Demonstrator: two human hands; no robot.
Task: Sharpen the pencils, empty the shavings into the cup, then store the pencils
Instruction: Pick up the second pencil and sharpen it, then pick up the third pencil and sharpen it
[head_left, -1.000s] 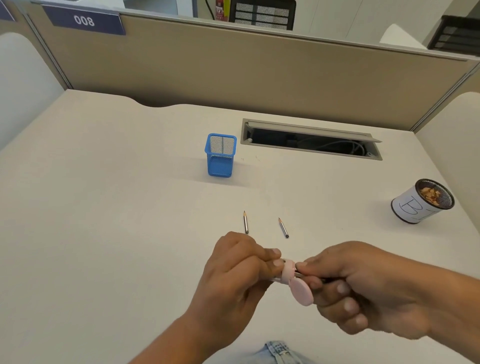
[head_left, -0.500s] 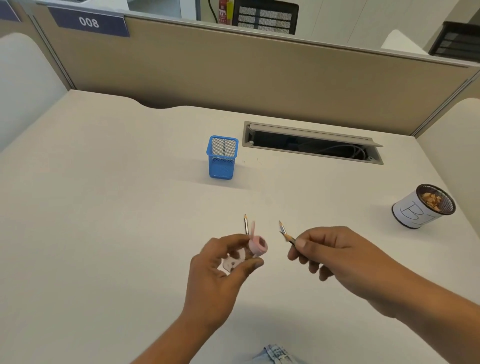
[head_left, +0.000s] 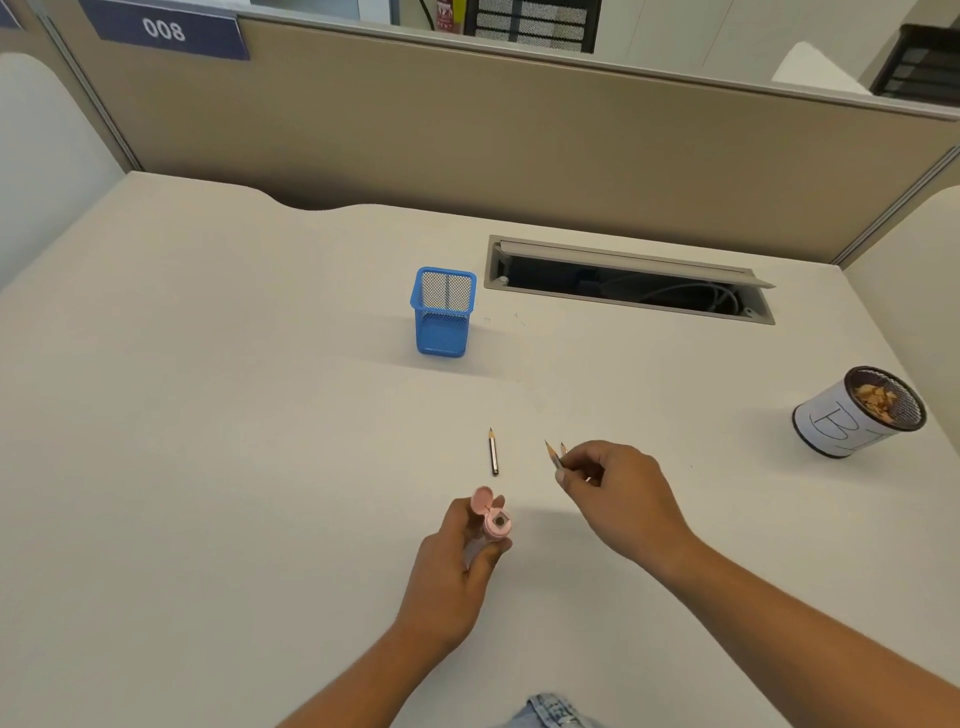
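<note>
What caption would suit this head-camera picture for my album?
Left hand holds a pink plastic sharpener; right hand pinches a short sharpened pencil.

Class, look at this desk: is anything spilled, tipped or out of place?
Nothing spilled: shavings sit inside the cup. The only oddity is the pink sharpener, its lid flipped open, in the left hand.

pencils (head_left: 554, 456): rear ends hidden in right hand (head_left: 618, 493) | sharpener (head_left: 497, 525): body behind left hand (head_left: 457, 561)

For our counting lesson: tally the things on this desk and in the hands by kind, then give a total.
Pencils: 3
Pink sharpener: 1
Containers: 2 (blue mesh holder, white cup)
Total: 6
</note>
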